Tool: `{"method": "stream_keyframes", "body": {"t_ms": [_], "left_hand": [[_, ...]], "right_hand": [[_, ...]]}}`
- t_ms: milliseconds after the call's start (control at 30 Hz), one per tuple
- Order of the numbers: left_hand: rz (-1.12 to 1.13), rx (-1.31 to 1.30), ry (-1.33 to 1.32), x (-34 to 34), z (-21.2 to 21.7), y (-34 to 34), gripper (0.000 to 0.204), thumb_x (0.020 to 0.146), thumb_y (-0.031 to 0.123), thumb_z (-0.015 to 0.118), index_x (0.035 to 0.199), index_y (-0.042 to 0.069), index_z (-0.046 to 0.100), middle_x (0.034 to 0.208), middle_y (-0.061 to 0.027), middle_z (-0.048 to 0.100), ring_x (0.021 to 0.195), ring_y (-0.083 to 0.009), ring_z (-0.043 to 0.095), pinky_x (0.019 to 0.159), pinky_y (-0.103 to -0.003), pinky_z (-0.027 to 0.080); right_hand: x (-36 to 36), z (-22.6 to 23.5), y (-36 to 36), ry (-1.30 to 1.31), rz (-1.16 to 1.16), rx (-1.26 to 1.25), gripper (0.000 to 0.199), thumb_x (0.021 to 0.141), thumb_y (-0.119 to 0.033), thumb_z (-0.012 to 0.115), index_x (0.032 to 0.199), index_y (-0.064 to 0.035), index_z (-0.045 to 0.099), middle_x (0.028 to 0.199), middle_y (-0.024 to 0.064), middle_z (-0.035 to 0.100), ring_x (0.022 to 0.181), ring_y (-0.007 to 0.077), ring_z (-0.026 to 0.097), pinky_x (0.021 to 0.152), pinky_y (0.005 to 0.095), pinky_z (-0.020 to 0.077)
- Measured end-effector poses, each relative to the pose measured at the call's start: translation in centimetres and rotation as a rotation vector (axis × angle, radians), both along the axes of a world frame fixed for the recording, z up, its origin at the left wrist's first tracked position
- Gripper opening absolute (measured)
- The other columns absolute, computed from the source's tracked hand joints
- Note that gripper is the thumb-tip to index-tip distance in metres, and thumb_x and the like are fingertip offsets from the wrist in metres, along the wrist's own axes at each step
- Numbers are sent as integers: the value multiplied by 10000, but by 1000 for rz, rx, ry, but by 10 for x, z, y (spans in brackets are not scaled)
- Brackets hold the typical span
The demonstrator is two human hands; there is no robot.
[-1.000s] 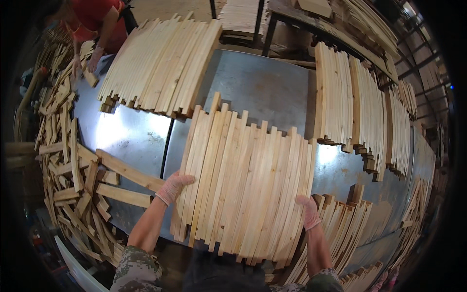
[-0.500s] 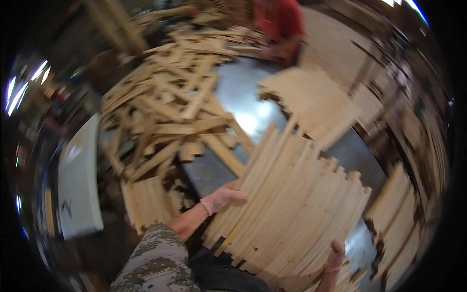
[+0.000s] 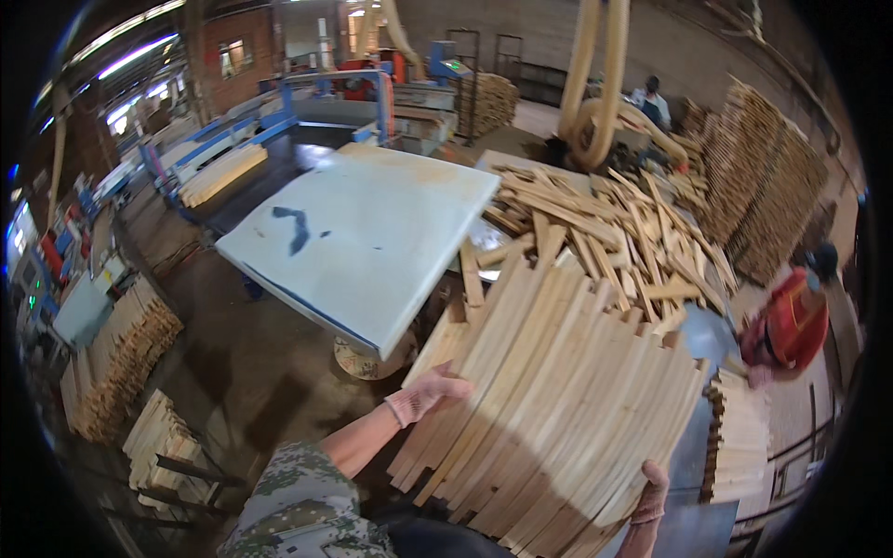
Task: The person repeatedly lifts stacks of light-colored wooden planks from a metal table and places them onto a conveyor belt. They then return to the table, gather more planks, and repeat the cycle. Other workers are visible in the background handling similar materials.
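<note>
A broad row of pale wooden slats (image 3: 558, 400), lying side by side with uneven ends, spans the space in front of me. Its left edge is gripped by my left hand (image 3: 430, 393), in a pinkish work glove with the thumb over the outer slat. On the opposite edge, my right hand (image 3: 651, 495), gloved alike, clasps the near right side. Both hands' fingers underneath are hidden by the wood. Just beyond the slats' far ends lies a jumbled heap of loose wooden strips (image 3: 595, 219).
A pale blue-white panel (image 3: 372, 232) juts out at the left ahead, before a blue-framed machine (image 3: 288, 107). Stacked slats (image 3: 126, 349) stand at far left, with tall wood piles (image 3: 763, 177) at back right. A person in red (image 3: 791, 321) is at the right, near another slat row (image 3: 739, 437).
My view has swung left, bringing the panel and machine into the middle; the heap and the person in red now appear farther right. Both hands keep their hold on the slats.
</note>
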State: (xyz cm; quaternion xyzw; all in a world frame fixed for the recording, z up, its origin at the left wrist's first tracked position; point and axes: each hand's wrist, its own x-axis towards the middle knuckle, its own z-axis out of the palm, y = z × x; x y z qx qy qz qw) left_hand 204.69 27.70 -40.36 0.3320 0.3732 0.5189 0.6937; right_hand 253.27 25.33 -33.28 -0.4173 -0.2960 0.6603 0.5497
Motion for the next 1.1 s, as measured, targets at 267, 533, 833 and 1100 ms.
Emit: {"method": "stream_keyframes", "body": {"t_ms": [267, 533, 833, 1100], "left_hand": [[513, -190, -13, -165, -20, -101, 597, 858, 216, 833, 1397, 26, 659, 1191, -73, 746, 1153, -194, 699, 1034, -378, 578], [638, -240, -36, -259, -16, -105, 586, 921, 254, 783, 1393, -63, 640, 1234, -171, 749, 1058, -262, 759, 946, -400, 624], [724, -437, 87, -362, -14, -50, 529, 916, 310, 839, 1274, -64, 727, 1134, -151, 776, 946, -234, 767, 874, -380, 618], [622, -259, 350, -472, 8, 12, 1013, 860, 452, 871, 1583, -83, 404, 1474, -206, 603, 1340, -279, 598, 1117, -397, 490]], "right_hand": [[-178, -59, 161, -69, 504, -5, 838, 750, -302, 859, 1425, 80, 542, 1170, 152, 716, 962, 318, 747, 805, 429, 647], [-332, -100, 279, -111, 712, 38, 496, 797, -198, 807, 1198, 48, 648, 1013, 72, 687, 922, 209, 644, 885, 359, 527], [-450, -143, 344, -70, 774, -90, 349, 781, -51, 707, 1109, 65, 700, 975, 113, 733, 901, 254, 716, 867, 355, 597], [-526, -107, 365, -300, 763, -11, 252, 887, -203, 679, 686, -123, 551, 617, -17, 459, 542, 144, 403, 553, 311, 310]]}}
